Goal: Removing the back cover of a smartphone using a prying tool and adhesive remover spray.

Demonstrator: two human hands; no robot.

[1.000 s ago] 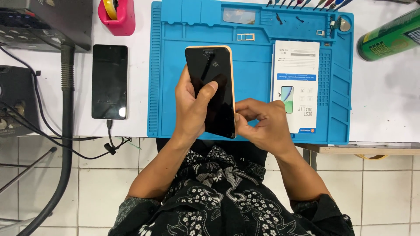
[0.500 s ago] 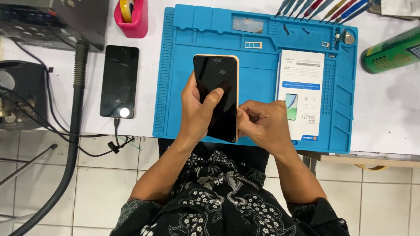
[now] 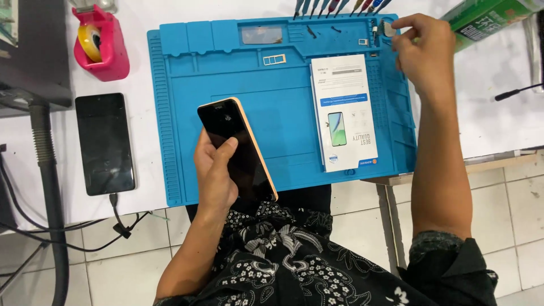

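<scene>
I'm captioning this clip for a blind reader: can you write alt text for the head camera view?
A person's left hand holds a black-screened smartphone with a peach-coloured edge above a blue silicone repair mat, while the right hand reaches to the mat's top right corner. A white printed package lies on the mat; a second black phone on a cable lies on the white table at left.

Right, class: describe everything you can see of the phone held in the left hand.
The phone is a slim slab with a glossy black, dark screen facing up and a peach-orange edge showing along its right side. It tilts, top end leaning left, above the blue work mat's lower middle. The left hand grips its lower half, thumb lying across the glass. Nothing else touches it.
</scene>
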